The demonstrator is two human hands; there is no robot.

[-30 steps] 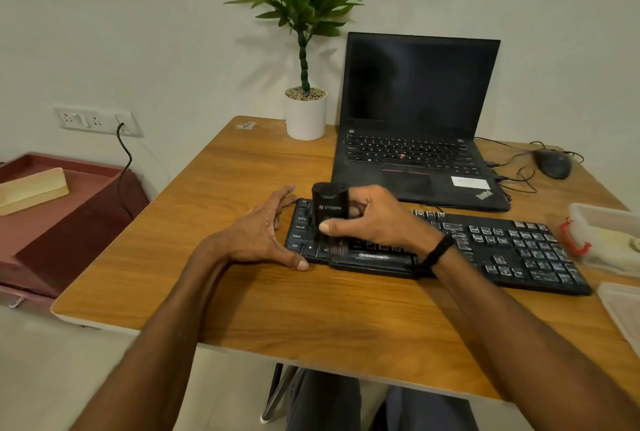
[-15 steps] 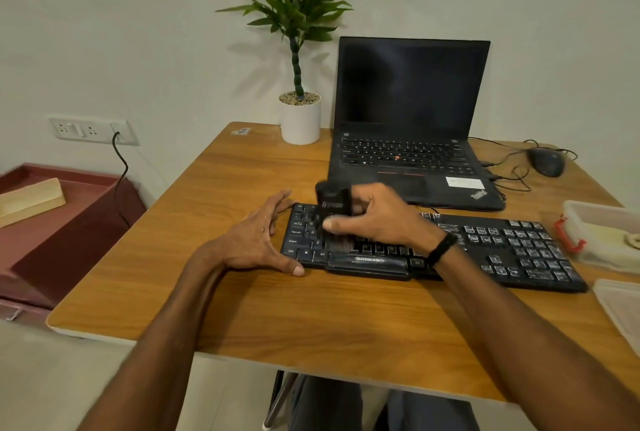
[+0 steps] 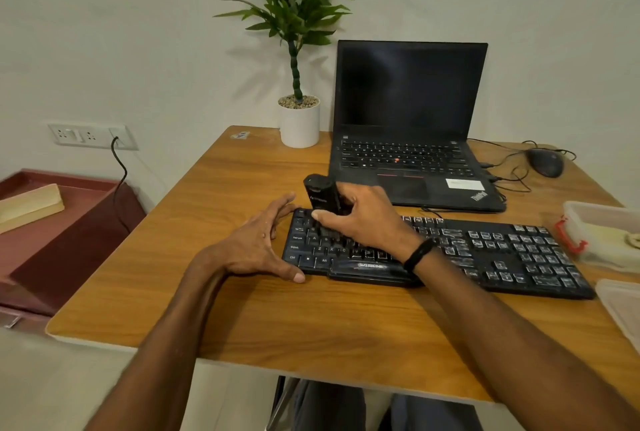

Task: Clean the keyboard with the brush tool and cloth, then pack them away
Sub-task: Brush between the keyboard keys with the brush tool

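On the wooden table [image 3: 242,309], black keyboard [image 3: 485,257] before a laptop [image 3: 408,126], right hand [image 3: 367,219] grasping the brush tool [image 3: 320,195] upright on the left keys, left hand [image 3: 256,243] with relaxed fingers resting against the keyboard's left edge

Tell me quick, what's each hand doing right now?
Left hand: open, straight fingers against the left end of the flat black plastic keyboard.
Right hand: holds the chunky black plastic brush tool, bristles down.

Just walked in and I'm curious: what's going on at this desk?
A person is cleaning a black keyboard. The right hand grips the black brush tool, bristles down on the keys near the keyboard's left end. The left hand rests with straight fingers against that end. The laptop behind is dark.
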